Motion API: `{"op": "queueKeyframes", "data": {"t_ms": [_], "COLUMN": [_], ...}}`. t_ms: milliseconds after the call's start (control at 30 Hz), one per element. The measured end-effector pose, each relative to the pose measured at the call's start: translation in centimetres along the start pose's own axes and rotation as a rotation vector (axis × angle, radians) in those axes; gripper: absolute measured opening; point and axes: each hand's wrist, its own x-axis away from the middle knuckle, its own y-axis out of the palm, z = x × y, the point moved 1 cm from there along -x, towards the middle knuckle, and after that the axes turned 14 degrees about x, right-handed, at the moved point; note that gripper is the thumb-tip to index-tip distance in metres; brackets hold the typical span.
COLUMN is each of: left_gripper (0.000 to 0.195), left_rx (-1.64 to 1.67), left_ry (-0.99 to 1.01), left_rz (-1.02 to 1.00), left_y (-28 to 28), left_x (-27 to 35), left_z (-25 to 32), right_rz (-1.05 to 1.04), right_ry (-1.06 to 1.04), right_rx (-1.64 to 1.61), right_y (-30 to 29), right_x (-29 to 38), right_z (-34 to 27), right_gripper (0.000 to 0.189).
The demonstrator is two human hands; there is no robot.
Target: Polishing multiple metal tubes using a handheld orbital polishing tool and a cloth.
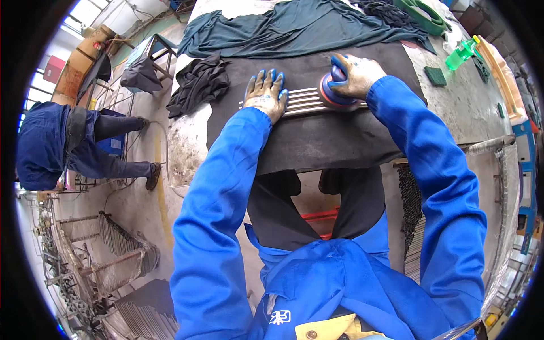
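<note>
My left hand (266,94), in a white work glove with blue-coated fingertips, lies flat over the left part of several parallel metal bars (302,102). Its fingers are spread and point away from me. A matching glove covers my right hand (357,76), which is wrapped around a round handheld power sander (329,87). The sander's disc sits over the right part of the bars and hides some of them. Beneath the bars a dark grey cloth (323,142) is spread over the worktable (189,146) and hangs over its near edge.
A crumpled black cloth (199,83) lies left of the bars, a dark green cloth (297,29) behind them. On the right are a green scouring pad (435,76) and a green plastic bottle (462,53). A person (63,144) bends over at the left. Metal tubes (123,242) are stacked lower left.
</note>
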Motion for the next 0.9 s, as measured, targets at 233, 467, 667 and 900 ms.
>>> {"op": "queueKeyframes", "data": {"t_ms": [233, 467, 667, 900], "left_gripper": [0.061, 0.061, 0.062, 0.064], "left_rx": [0.007, 0.301, 0.251, 0.240], "left_ry": [-0.024, 0.154, 0.083, 0.087], "left_rz": [0.034, 0.206, 0.149, 0.166], "left_y": [0.1, 0.7, 1.5, 2.2], "left_x": [-0.5, 1.3, -0.1, 1.7], "left_z": [-1.6, -0.7, -1.0, -0.8], "right_rz": [0.024, 0.089, 0.103, 0.089], "right_ry": [-0.019, -0.015, -0.008, -0.019], "right_rx": [-0.030, -0.169, -0.173, -0.199], "right_y": [-0.8, 0.3, 1.5, 2.8], "right_x": [-0.7, -0.6, -1.4, -0.7], "right_z": [-1.2, -0.2, 0.7, 0.4], "right_gripper": [0.069, 0.064, 0.061, 0.064]}}
